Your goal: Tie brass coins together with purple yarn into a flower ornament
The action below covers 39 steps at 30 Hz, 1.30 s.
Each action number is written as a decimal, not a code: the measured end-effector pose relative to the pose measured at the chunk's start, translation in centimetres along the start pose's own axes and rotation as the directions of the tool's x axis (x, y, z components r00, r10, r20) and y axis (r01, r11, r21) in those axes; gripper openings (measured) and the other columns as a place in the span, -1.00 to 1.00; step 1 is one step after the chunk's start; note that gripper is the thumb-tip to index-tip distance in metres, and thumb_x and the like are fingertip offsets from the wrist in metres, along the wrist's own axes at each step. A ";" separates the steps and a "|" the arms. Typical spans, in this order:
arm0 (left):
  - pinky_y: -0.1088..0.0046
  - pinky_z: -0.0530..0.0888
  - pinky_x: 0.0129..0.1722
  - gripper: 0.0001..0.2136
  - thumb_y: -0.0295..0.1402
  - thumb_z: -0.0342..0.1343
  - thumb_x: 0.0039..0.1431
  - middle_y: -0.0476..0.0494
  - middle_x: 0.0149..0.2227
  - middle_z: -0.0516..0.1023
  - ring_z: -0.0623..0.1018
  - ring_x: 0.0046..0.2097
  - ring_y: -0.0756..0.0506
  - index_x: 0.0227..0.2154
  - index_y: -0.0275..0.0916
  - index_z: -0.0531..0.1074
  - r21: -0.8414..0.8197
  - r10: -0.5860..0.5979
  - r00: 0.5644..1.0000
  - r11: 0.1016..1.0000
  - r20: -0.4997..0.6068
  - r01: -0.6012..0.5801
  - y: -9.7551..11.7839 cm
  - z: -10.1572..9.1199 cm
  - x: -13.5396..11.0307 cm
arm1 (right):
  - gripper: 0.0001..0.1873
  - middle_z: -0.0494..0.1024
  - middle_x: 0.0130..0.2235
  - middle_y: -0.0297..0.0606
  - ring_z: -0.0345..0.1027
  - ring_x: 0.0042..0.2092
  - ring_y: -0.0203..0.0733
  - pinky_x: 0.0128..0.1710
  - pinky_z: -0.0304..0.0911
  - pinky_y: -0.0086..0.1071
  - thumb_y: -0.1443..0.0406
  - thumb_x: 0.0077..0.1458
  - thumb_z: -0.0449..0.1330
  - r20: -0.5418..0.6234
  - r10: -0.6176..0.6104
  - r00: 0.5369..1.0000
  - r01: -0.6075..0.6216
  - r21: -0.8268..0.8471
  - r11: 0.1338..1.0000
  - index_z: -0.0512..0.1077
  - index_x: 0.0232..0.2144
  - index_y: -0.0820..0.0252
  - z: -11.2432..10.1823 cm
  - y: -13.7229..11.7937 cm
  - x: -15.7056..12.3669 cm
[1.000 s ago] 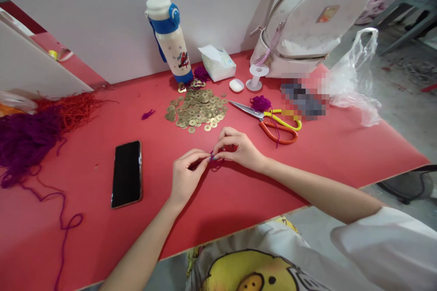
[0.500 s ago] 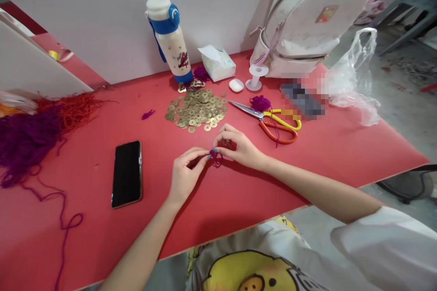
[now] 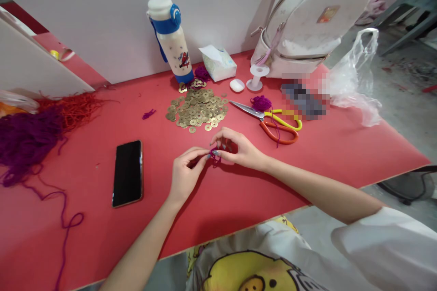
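Note:
A short looped length of purple cord [image 3: 215, 160] hangs between my fingertips, low over the red tabletop [image 3: 191, 232]. My left hand [image 3: 188, 168] pinches it between thumb and fingers. From the other side, the thumb of my right hand [image 3: 239, 149] presses on the cord, its forefinger bent and raised a little. Just beyond my hands lies a pile of brass-coloured coins with holes [image 3: 198, 108]. Scissors [image 3: 269, 120] with yellow and orange handles rest to the right, a small purple cord bundle [image 3: 261, 102] against them.
A phone [image 3: 127, 173] lies at left, near heaps of purple cord [image 3: 30, 143] and red cord [image 3: 77, 111]. Along the back stand a bottle [image 3: 170, 41], a tissue pack [image 3: 220, 66], a white spool [image 3: 256, 77] and a backpack [image 3: 307, 22]. A plastic bag [image 3: 355, 82] sits at right.
My right fingers have shifted slightly left and opened a little at the forefinger. The cord loops hang in a slightly different shape. My left hand keeps its pinch.

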<state>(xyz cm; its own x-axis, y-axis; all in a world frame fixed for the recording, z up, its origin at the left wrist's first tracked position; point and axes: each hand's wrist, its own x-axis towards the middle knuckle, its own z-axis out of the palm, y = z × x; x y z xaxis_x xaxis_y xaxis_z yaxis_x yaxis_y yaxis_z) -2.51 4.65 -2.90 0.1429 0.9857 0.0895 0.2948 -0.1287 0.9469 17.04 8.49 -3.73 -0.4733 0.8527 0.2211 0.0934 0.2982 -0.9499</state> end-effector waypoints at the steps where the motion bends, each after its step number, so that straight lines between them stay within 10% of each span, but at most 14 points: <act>1: 0.50 0.54 -0.27 -0.89 -0.40 0.17 0.20 -0.10 -0.32 0.63 0.62 -0.29 -0.05 -0.33 -0.21 0.61 0.004 0.009 1.000 1.000 -0.001 -0.009 0.0 0.0 0.0 | -0.85 0.39 -0.35 -0.34 0.24 -0.40 -0.33 -0.39 0.19 -0.43 0.26 0.16 0.23 0.013 0.030 0.999 -0.030 0.023 0.999 0.41 -0.24 0.21 0.1 -0.1 0.0; 11: 0.51 0.53 -0.28 -0.91 -0.41 0.22 0.16 -0.11 -0.32 0.65 0.61 -0.29 -0.05 -0.36 -0.21 0.63 0.069 0.042 0.999 0.997 -0.014 -0.041 -0.1 0.1 0.0 | -0.65 0.26 -0.56 -0.46 0.04 -0.54 -0.42 -0.55 -0.03 -0.49 0.06 0.08 0.32 0.256 0.250 0.934 -0.353 0.551 0.756 0.41 -0.40 0.25 -0.5 0.0 0.1; 17: 0.51 0.53 -0.45 -0.93 -0.38 0.24 0.08 -0.11 -0.34 0.66 0.61 -0.34 -0.07 -0.42 -0.20 0.63 0.040 -0.072 0.993 0.996 -0.090 0.076 -0.1 0.1 -0.1 | -0.65 0.25 -0.58 -0.51 -0.01 -0.58 -0.46 -0.55 -0.01 -0.52 0.10 0.04 0.38 0.028 0.277 0.961 -0.189 0.794 0.578 0.34 -0.42 0.18 -1.0 0.1 0.6; 24: 0.63 0.25 -0.77 -0.90 -0.33 0.29 0.00 -0.10 -0.37 0.62 0.44 -0.59 0.06 -0.42 -0.24 0.62 -0.123 -0.244 0.954 0.967 -0.173 0.225 -0.2 0.0 0.0 | -0.65 0.39 0.07 -0.25 0.39 -0.14 -0.26 -0.25 0.37 -0.38 0.18 0.13 0.31 -0.478 0.071 0.875 0.084 0.296 0.951 0.31 -0.06 -0.02 -1.0 -0.3 0.5; 30: 0.62 0.18 -0.81 -0.85 -0.28 0.30 0.01 -0.07 -0.38 0.60 0.25 -0.72 0.16 -0.39 -0.25 0.61 -0.221 -0.327 0.929 0.932 -0.172 0.287 -0.4 0.1 -0.1 | -0.83 0.45 0.00 -0.11 0.30 0.04 -0.01 0.04 0.30 -0.10 0.15 0.16 0.30 -0.115 -0.157 0.981 0.114 -0.313 0.943 0.54 -0.27 0.11 0.7 0.1 -0.6; 39: 0.61 0.25 -0.75 -0.85 -0.31 0.33 -0.03 -0.09 -0.44 0.61 0.28 -0.68 0.13 -0.41 -0.29 0.61 -0.261 -0.313 0.930 0.930 -0.194 0.258 -0.4 0.1 0.0 | -0.71 0.49 -0.11 -0.14 0.29 -0.06 -0.11 -0.02 0.28 -0.22 0.24 0.32 0.11 0.143 -0.175 0.974 0.210 -0.279 0.937 0.55 -0.39 0.17 1.2 0.2 -0.8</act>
<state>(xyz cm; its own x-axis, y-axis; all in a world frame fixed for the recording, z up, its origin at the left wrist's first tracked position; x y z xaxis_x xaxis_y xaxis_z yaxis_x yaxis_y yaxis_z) -2.50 4.66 -3.34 -0.1430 0.9778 -0.1528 0.0643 0.1633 0.9845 16.34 7.36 -4.34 -0.6024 0.7171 0.3505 0.2326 0.5779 -0.7823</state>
